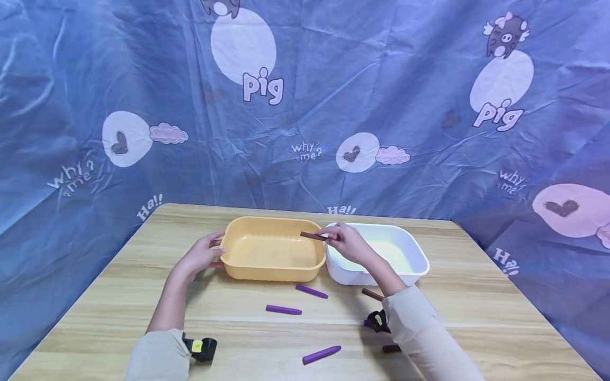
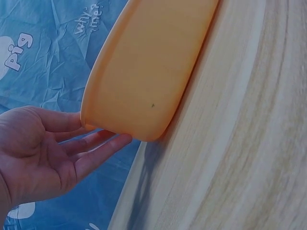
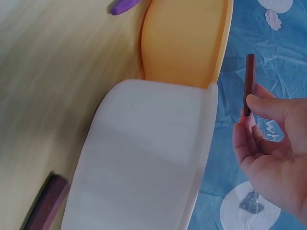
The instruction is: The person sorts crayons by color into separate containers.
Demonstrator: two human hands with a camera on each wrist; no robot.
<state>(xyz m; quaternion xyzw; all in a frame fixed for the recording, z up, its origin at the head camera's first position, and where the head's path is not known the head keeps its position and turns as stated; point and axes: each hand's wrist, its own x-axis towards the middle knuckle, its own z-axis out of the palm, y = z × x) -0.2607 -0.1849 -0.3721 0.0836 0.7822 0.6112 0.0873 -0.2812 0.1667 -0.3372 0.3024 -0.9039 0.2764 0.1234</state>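
My right hand (image 1: 347,243) pinches a brown crayon (image 1: 311,235) between thumb and fingers. The crayon's free end points left, above the right end of the yellow-orange bin (image 1: 274,274); in the right wrist view the crayon (image 3: 249,79) stands past the rims. Beneath that hand is a white bin (image 1: 412,248), side by side with the orange one. At the orange bin's left end, my left hand (image 1: 200,256) touches the outer wall. The left wrist view shows its extended fingers (image 2: 103,153) against that wall and the thumb at the rim.
Purple crayons (image 1: 284,309) lie scattered on the wooden table (image 1: 229,328) in front of the bins. A brown crayon (image 1: 373,294) and a dark one (image 1: 392,348) lie near the right forearm, partly covered by it. A blue printed cloth (image 1: 305,106) hangs behind the table.
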